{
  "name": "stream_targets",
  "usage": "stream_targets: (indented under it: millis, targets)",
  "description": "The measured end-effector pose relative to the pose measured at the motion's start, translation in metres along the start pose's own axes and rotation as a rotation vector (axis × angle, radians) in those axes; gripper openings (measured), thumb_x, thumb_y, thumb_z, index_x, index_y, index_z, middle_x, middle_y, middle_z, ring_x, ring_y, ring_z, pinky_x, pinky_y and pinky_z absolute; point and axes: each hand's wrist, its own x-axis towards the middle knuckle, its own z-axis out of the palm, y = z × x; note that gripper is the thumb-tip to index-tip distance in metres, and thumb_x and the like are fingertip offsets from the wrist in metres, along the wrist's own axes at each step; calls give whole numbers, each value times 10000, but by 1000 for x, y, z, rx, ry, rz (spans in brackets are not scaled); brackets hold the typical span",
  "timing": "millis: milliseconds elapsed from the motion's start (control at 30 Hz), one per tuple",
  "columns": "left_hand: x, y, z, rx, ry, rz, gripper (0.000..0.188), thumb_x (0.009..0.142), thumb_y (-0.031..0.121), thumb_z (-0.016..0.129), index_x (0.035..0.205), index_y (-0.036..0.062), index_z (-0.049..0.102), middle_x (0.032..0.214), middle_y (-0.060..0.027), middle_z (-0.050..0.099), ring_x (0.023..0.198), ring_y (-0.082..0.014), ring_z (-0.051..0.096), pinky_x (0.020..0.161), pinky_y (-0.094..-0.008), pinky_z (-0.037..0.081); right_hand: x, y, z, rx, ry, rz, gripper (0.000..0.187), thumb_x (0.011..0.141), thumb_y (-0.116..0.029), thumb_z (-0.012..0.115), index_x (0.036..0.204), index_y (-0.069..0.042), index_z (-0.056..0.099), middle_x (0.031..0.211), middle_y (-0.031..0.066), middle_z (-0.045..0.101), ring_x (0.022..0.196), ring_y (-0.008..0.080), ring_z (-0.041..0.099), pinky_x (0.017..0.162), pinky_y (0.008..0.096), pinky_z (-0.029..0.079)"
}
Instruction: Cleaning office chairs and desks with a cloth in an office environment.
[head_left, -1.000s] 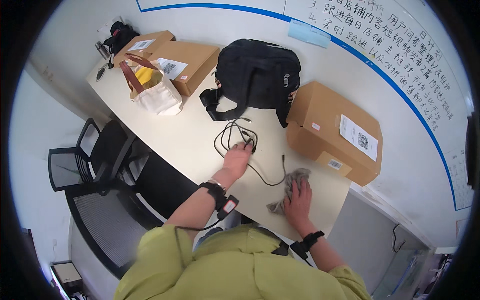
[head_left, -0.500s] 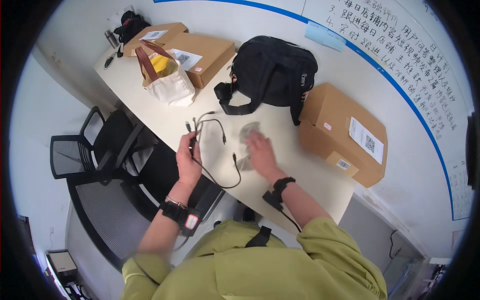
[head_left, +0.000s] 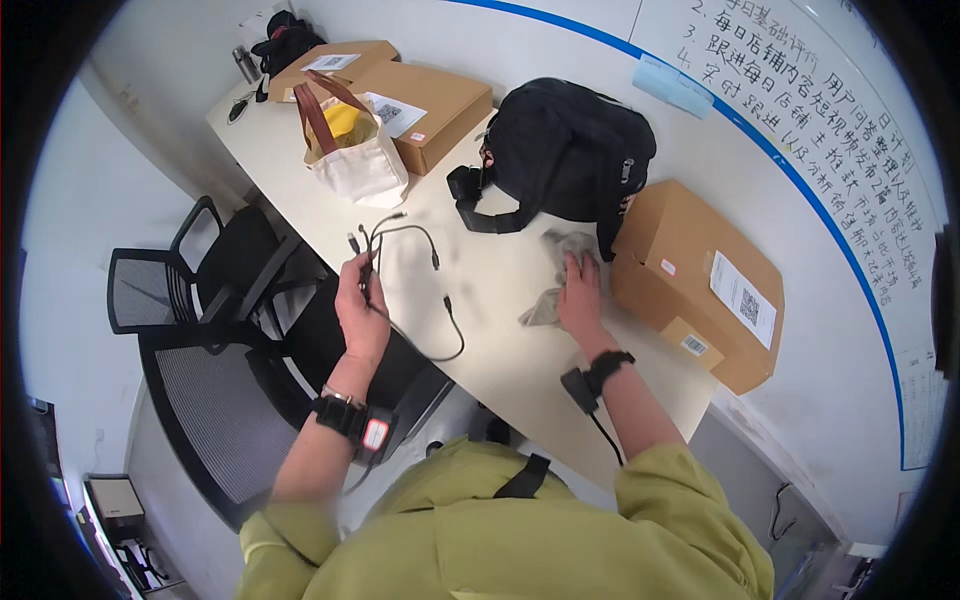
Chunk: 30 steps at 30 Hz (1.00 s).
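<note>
My left hand (head_left: pixel 361 315) is closed around a bundle of black cables (head_left: pixel 432 358), raised over the table's near edge. Several plugs stick up past the fingers, and one loop hangs out to the right with its plug in the air. On the right, my right hand (head_left: pixel 581 295) grips a crumpled grey cloth (head_left: pixel 541 310) and presses it against the tabletop. Parts of the cloth show beyond the fingertips and left of the palm; the rest is hidden under the hand. Both wrists wear black straps with small devices attached.
A black backpack (head_left: pixel 570 150) stands behind the cloth, its strap lying on the white table (head_left: pixel 480 390). Cardboard boxes (head_left: pixel 700 280) sit right and at the far left (head_left: pixel 440 105). A canvas tote bag (head_left: pixel 365 175) is near the left boxes. Office chairs (head_left: pixel 225 420) stand left.
My right hand has slid the grey cloth to the right across the table, toward the cardboard box. My left hand, still holding the cables, has shifted slightly left.
</note>
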Motion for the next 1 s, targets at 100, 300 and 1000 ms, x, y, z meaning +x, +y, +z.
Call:
stream_targets:
  millis: [100,300,1000]
  targets:
    - [-13,13,-10,-3,0,29,195,863,-18,506,1057,-4,521,864,-127,595,751,-188,596,656,-274,473,31,12,32,-189,70,92,458,807,-49,507,1260,-40,442,1338,267,338,1249,427,303,1043,494,252]
    - [-26,14,-30,13,-14,40,186,861,-43,487,1041,-8,519,829,-94,536,695,-147,523,625,-242,427,37,-11,42,-51,-29,-207,422,739,-35,537,1157,-92,543,1237,120,466,1179,323,399,989,457,313]
    - [-50,32,133,114,-364,386,383,666,-57,533,1037,36,539,938,-115,538,856,-302,554,688,-385,488,-157,65,-103,36,32,-50,412,627,85,522,999,-72,605,1133,121,539,1113,363,438,959,449,377]
